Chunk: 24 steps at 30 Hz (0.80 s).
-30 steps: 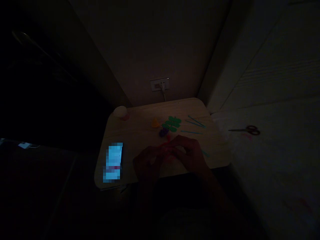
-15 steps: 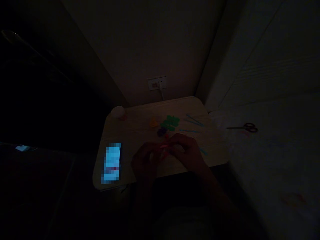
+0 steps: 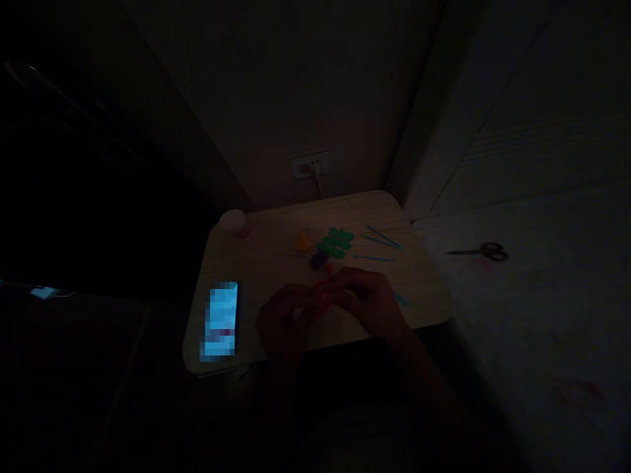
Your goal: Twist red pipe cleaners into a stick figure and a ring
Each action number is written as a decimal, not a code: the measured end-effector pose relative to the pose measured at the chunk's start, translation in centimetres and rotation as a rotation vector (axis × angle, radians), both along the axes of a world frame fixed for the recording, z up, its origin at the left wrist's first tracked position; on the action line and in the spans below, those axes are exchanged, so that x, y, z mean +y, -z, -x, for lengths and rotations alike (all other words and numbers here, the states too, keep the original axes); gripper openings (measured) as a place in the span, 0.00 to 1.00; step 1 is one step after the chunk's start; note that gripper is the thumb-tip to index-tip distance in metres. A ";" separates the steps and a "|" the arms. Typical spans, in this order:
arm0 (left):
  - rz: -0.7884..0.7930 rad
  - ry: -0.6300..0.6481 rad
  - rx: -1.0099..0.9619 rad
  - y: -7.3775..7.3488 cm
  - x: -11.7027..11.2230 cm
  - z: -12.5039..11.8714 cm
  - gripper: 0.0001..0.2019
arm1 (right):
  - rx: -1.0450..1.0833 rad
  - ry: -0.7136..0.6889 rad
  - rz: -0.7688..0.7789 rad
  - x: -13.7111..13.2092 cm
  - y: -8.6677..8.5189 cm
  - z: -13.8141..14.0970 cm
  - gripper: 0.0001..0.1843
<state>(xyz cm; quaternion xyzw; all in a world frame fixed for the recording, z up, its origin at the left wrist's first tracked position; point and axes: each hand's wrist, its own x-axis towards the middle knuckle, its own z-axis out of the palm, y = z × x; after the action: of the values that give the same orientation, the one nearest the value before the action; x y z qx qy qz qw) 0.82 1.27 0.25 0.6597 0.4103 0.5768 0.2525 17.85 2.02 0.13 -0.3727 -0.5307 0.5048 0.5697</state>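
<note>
The room is very dark. My left hand (image 3: 286, 322) and my right hand (image 3: 369, 302) meet over the front of a small wooden table (image 3: 424, 289). Between their fingertips sits a small red piece (image 3: 323, 297), pinched by both hands; its shape is too dim to make out. Just beyond the hands lie green cut-out pieces (image 3: 336, 242), a yellow-orange piece (image 3: 302, 242), a small purple piece (image 3: 319, 259) and thin teal sticks (image 3: 382, 238).
A lit phone (image 3: 221, 320) lies at the table's front left. A pale round object (image 3: 234, 222) stands at the back left corner. A wall socket (image 3: 309, 164) with a plug is behind. Scissors (image 3: 480, 251) lie on the pale surface to the right.
Both hands have stayed together on the red piece, fingers shifting slightly. The view has shifted a little; the things on the table have not moved.
</note>
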 end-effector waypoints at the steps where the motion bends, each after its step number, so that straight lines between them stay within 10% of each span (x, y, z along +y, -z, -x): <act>1: 0.018 0.000 -0.013 0.0 0.0 0.0 0.05 | -0.002 0.011 0.005 0.0 -0.1 0.0 0.09; 24: 0.284 -0.074 -0.197 0.4 -0.1 -0.9 0.05 | -0.191 0.117 -0.091 -0.1 0.1 0.4 0.08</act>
<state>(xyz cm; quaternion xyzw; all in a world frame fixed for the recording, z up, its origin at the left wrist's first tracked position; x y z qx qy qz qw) 1.75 1.16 -0.19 0.5421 0.4849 0.5840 0.3605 17.46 1.94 0.02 -0.4233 -0.5822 0.4082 0.5614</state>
